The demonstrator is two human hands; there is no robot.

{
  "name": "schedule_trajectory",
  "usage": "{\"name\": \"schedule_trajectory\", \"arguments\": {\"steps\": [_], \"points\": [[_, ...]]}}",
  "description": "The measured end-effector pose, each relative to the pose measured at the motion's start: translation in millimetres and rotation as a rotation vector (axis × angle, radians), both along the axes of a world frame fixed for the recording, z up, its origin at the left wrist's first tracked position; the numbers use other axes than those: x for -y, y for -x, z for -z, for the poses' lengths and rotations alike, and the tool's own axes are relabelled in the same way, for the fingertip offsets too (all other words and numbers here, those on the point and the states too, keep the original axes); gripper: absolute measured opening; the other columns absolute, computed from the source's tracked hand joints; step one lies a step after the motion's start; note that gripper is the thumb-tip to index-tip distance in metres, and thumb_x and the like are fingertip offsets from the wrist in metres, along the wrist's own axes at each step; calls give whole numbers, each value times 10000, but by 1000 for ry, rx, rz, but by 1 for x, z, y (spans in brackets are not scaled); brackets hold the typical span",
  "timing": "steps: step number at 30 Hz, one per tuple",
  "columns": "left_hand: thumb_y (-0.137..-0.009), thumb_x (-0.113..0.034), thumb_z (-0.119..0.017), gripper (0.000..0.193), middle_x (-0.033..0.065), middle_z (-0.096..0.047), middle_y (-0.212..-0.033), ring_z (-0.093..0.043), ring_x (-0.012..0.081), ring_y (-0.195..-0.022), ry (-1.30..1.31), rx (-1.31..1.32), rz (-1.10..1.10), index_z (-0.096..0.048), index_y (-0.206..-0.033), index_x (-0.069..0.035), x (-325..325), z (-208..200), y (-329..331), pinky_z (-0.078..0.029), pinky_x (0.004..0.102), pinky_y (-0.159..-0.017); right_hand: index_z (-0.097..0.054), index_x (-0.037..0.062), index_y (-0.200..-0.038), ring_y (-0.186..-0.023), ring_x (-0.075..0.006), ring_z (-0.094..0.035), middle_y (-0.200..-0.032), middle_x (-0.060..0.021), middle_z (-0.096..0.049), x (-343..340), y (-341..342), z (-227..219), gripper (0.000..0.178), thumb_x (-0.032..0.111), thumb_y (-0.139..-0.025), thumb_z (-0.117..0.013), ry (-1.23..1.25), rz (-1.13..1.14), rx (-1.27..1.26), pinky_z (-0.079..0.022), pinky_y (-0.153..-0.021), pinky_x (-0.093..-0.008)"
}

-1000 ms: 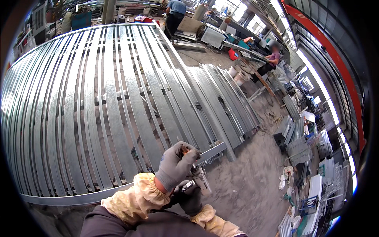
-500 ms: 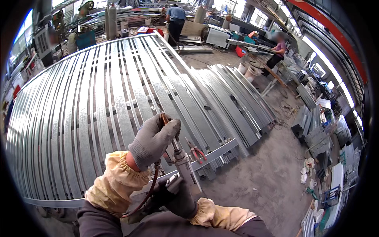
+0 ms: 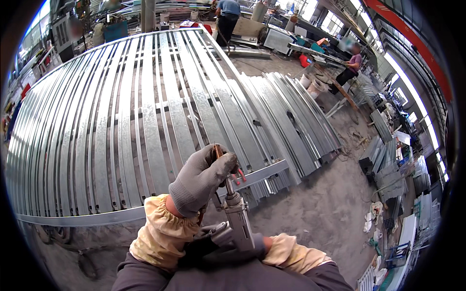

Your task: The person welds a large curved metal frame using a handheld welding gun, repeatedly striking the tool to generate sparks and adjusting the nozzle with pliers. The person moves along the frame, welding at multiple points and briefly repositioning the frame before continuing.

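Observation:
A metal welding gun with a copper-coloured tip points up and away from me, low in front of my body. My left hand, in a grey knit glove, is closed around its front end near the tip. My right hand, dark-gloved and smeared, is at the gun's rear; the body of the gun hides most of its fingers, which seem wrapped round the grip. Beyond my left fingertips, red-handled pliers lie at the metal frame's edge, partly hidden. Wide galvanized strips lie across that frame.
Stacked metal profiles lie right of the frame. Cables run on the floor at lower left. Two people work farther off, one in a blue shirt, one in a purple top. Metal pieces and scraps line the right side.
Both hands and the welding gun have shifted right in the view. The gun now covers more of the pliers. My right hand has moved down behind the gun, and the view has tilted down slightly.

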State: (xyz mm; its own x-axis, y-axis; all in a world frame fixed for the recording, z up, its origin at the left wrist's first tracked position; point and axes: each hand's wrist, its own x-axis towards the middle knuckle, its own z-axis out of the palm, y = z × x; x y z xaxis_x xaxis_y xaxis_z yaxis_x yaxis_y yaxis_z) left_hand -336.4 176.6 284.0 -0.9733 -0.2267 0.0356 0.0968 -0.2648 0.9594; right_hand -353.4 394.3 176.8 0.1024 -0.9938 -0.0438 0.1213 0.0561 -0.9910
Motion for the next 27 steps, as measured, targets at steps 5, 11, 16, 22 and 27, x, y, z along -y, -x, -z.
{"name": "schedule_trajectory", "arguments": {"steps": [5, 11, 16, 22, 27], "points": [[-1043, -309, -567, 273, 1, -656, -846, -519, 42, -670, 55, 22, 16, -622, -996, -46, -18, 8, 9, -435, 206, -599, -556, 7, -1378, -1161, -199, -599, -1259, -120, -642, -46, 11, -21, 525, 202, -923, -730, -68, 324, 329, -503, -953, -344], [-1039, -301, -549, 258, 11, -652, -833, -534, 61, -659, 155, 150, -10, -610, -975, -59, -6, -6, 4, -450, 229, -595, -615, 8, -1143, -746, -54, -538, -871, 11, -611, -24, 1, -29, 266, 159, -941, -701, -258, 416, 283, -449, -648, -240], [-1041, -348, -560, 293, -2, -640, -834, -523, 54, -673, 105, 229, 22, -614, -976, -67, 7, -4, -9, -439, 222, -607, -588, 16, -1083, -650, -54, -503, -729, 18, -551, -13, -15, -40, 287, 235, -955, -723, -250, 300, 555, -395, -565, -247], [-1031, -397, -589, 352, -3, -637, -857, -536, 59, -731, 8, 198, 68, -621, -995, -49, 30, 40, 5, -446, 228, -643, -560, -33, -1254, -798, -115, -597, -913, -48, -661, -3, 24, -20, 398, 231, -983, -682, -284, 144, 273, -503, -717, -292], [-1044, -373, -571, 337, 17, -656, -855, -535, 59, -711, -30, 163, 171, -614, -999, -42, 53, 41, 21, -453, 220, -624, -543, -7, -1377, -1073, -177, -645, -1097, -104, -693, 8, 124, 45, 543, 260, -936, -714, -383, 662, -230, -517, -943, -329]]}}
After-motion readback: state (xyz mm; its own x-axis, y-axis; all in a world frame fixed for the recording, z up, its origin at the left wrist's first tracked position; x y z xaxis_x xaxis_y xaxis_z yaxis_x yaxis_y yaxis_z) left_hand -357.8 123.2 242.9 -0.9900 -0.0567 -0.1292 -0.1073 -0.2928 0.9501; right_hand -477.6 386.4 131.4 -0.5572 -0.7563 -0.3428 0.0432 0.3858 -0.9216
